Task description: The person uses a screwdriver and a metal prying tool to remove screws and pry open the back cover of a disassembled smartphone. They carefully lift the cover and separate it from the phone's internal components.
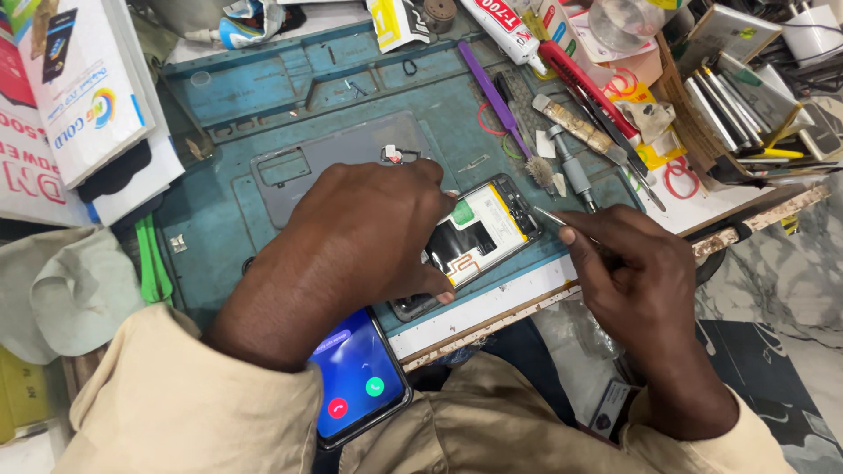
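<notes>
1. Fingers (421, 285) of left hand (369, 233) curl over opened phone (479, 233), pinning it down.
2. Right hand (637, 272) pinches tweezers (551, 215), tip touching phone's right end.
3. Phone's long axis runs diagonally, lower-left to upper-right; left hand is nearer.

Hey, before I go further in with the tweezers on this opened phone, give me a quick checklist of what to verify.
1. Opened phone held steady: ok, left hand presses on it.
2. Tweezers gripped: ok, right hand pinches them, tip at the phone's edge.
3. Phone fully on the blue mat: not ok, its lower end overhangs the mat.
4. Second phone out of the way: not ok, it lies lit under the left wrist.
5. Loose metal part secured: cannot tell.
</notes>
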